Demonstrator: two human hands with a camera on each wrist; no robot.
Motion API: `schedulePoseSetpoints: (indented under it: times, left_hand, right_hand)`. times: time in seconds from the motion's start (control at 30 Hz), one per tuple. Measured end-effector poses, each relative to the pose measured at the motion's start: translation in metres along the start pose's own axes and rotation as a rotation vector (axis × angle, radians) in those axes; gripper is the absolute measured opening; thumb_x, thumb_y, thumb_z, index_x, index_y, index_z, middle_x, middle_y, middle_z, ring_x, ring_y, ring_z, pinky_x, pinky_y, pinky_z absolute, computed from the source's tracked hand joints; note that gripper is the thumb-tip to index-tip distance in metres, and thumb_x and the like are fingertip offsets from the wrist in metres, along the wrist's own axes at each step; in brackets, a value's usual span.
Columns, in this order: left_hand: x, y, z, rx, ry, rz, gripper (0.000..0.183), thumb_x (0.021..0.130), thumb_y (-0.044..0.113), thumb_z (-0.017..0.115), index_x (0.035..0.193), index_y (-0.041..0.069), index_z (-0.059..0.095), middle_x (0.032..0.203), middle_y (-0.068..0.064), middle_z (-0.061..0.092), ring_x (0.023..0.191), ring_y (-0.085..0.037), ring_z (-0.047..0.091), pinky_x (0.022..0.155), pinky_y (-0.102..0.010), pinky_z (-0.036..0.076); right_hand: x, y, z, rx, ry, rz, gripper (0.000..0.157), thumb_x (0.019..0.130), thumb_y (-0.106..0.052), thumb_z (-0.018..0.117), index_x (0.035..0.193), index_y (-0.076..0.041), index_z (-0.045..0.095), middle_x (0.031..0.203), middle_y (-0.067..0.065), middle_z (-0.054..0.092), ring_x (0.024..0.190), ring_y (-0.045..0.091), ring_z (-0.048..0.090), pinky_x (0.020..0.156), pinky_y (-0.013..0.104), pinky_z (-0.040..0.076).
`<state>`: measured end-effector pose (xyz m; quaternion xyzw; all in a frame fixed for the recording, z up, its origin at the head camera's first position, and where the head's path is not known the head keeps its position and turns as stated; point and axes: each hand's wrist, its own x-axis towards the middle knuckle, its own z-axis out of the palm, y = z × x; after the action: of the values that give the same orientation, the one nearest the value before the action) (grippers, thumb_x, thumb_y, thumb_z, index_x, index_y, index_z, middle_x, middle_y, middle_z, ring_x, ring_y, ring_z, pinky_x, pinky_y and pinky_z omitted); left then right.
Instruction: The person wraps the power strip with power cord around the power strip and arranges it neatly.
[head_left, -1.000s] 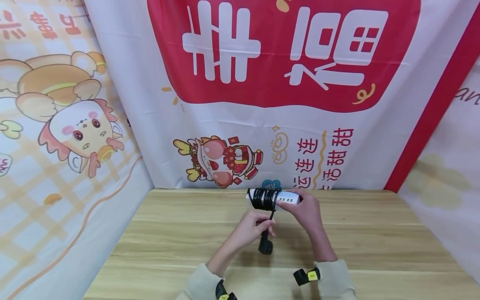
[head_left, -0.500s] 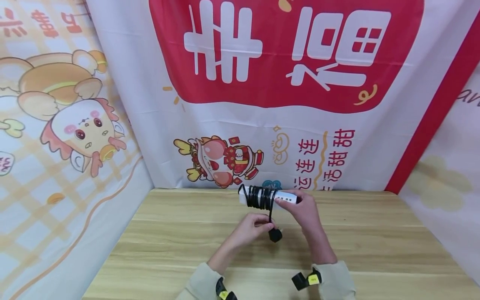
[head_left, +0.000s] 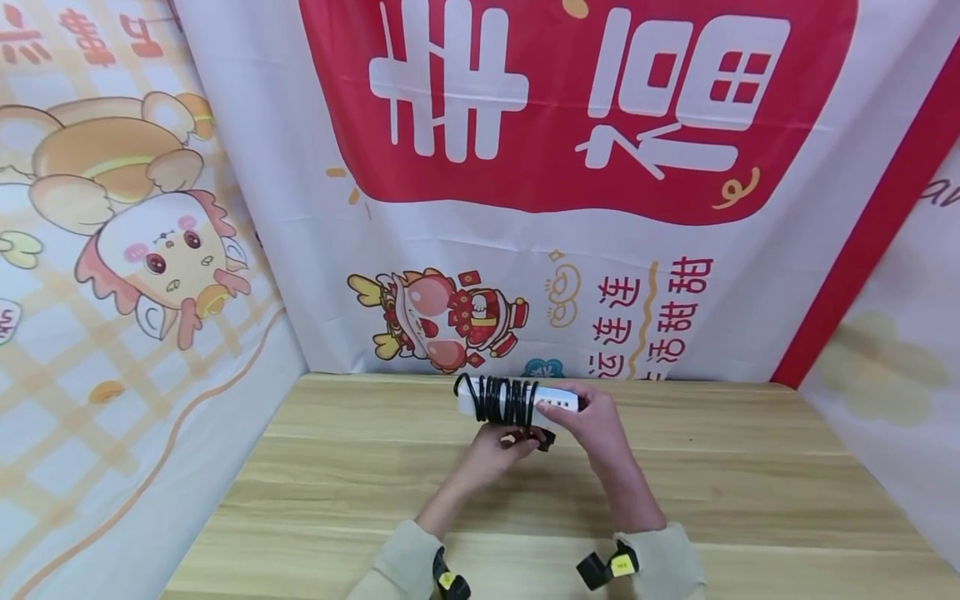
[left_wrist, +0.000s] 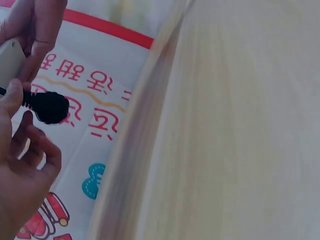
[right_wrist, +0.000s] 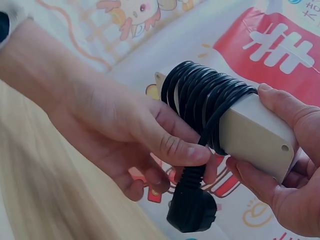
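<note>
A white power strip point(head_left: 557, 396) is held up above the table, near its far edge. Its black cord point(head_left: 506, 402) is wound in several tight turns around the strip's body. My right hand point(head_left: 597, 427) grips the strip's right end between thumb and fingers. In the right wrist view, my left hand point(right_wrist: 135, 132) pinches the loose end of the cord between thumb and forefinger, just above the black plug point(right_wrist: 192, 209). The other left fingers are loosely bent. The plug also shows beyond the left fingertips in the left wrist view, partly hidden from the head camera.
A light wood-grain table point(head_left: 360, 483) lies under both hands. Behind it hangs a white cloth with a large red print point(head_left: 555, 187), close to the strip. Another printed cloth point(head_left: 150, 400) bounds the left side, and a pale one point(head_left: 885, 433) the right.
The power strip and right hand have shifted left. The left hand has come up to the strip's underside, and the plug, earlier hanging below, is now tucked up near the strip.
</note>
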<state>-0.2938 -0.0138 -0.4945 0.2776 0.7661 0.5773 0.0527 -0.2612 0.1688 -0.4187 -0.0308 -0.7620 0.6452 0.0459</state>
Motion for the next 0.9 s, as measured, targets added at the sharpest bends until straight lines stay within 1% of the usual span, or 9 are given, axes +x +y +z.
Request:
schedulePoseSetpoints:
  times: [0.07,0.17,0.27,0.4,0.5,0.57,0.7,0.83,0.9]
  left_hand:
    - [0.000,-0.003,-0.004,-0.014,-0.017,-0.008,0.018,0.097,0.023,0.067,0.111,0.013,0.068,0.107,-0.005,0.069,0.091,-0.008,0.061,0.077,-0.022,0.052]
    - [-0.001,-0.007,-0.009,-0.026,-0.039,-0.033,0.022,0.097,0.026,0.066,0.116,0.016,0.064,0.094,-0.004,0.067,0.078,-0.009,0.061,0.069,-0.024,0.053]
    - [-0.003,-0.009,-0.012,-0.066,-0.033,-0.045,0.026,0.097,0.027,0.066,0.121,0.017,0.061,0.085,-0.006,0.065,0.069,-0.012,0.060,0.066,-0.031,0.055]
    - [-0.005,-0.013,-0.015,-0.147,0.016,-0.055,0.038,0.095,0.022,0.069,0.130,0.016,0.056,0.096,-0.011,0.070,0.077,-0.016,0.069,0.078,-0.036,0.059]
    - [-0.005,-0.018,-0.016,-0.153,0.067,-0.073,0.046,0.091,0.018,0.073,0.133,0.015,0.053,0.107,-0.010,0.071,0.086,-0.017,0.072,0.085,-0.031,0.058]
    - [-0.005,-0.020,-0.018,-0.107,0.095,-0.076,0.050,0.089,0.016,0.075,0.133,0.015,0.052,0.113,-0.008,0.070,0.095,-0.017,0.070,0.089,-0.029,0.055]
    - [-0.007,-0.018,-0.021,0.021,0.116,-0.101,0.058,0.085,0.016,0.078,0.136,0.013,0.050,0.126,-0.006,0.062,0.112,-0.020,0.059,0.098,-0.034,0.049]
    - [-0.013,-0.013,-0.022,0.146,0.147,-0.084,0.053,0.085,0.020,0.080,0.129,0.005,0.055,0.124,-0.011,0.061,0.114,-0.024,0.056,0.102,-0.038,0.046]
    - [-0.014,-0.020,-0.024,0.196,0.149,-0.038,0.049,0.084,0.020,0.080,0.123,0.001,0.057,0.119,-0.014,0.062,0.112,-0.027,0.057,0.102,-0.039,0.046]
  right_hand:
    - [0.000,0.000,0.002,0.010,-0.012,0.003,0.045,0.081,-0.024,0.083,0.121,-0.009,0.069,0.122,0.015,0.065,0.104,0.024,0.061,0.084,0.028,0.052]
    - [0.000,0.000,0.006,0.023,-0.021,0.012,0.045,0.080,-0.022,0.084,0.120,-0.008,0.069,0.121,0.015,0.065,0.103,0.024,0.061,0.084,0.028,0.053]
    - [-0.001,0.001,0.010,0.033,-0.022,0.026,0.045,0.079,-0.020,0.084,0.119,-0.007,0.069,0.121,0.016,0.064,0.104,0.025,0.061,0.085,0.030,0.053]
    - [-0.002,0.003,0.014,0.028,-0.029,0.045,0.046,0.079,-0.020,0.084,0.120,-0.007,0.068,0.122,0.016,0.063,0.105,0.026,0.060,0.085,0.030,0.053]
    - [-0.002,0.005,0.015,0.027,-0.052,0.046,0.045,0.079,-0.020,0.084,0.119,-0.007,0.069,0.121,0.016,0.063,0.104,0.025,0.059,0.085,0.030,0.053]
    - [-0.002,0.006,0.016,0.026,-0.081,0.031,0.045,0.079,-0.020,0.084,0.119,-0.006,0.069,0.120,0.015,0.063,0.103,0.025,0.059,0.084,0.030,0.054]
    - [-0.004,0.007,0.015,0.010,-0.149,-0.018,0.046,0.079,-0.021,0.085,0.119,-0.005,0.068,0.118,0.015,0.064,0.100,0.023,0.060,0.083,0.030,0.054]
    - [-0.005,0.008,0.014,-0.006,-0.203,-0.050,0.049,0.077,-0.021,0.087,0.119,-0.005,0.068,0.117,0.015,0.065,0.099,0.022,0.060,0.082,0.030,0.055]
    - [-0.005,0.010,0.014,-0.006,-0.222,-0.056,0.049,0.077,-0.021,0.087,0.120,-0.005,0.067,0.117,0.016,0.065,0.099,0.022,0.061,0.082,0.031,0.055]
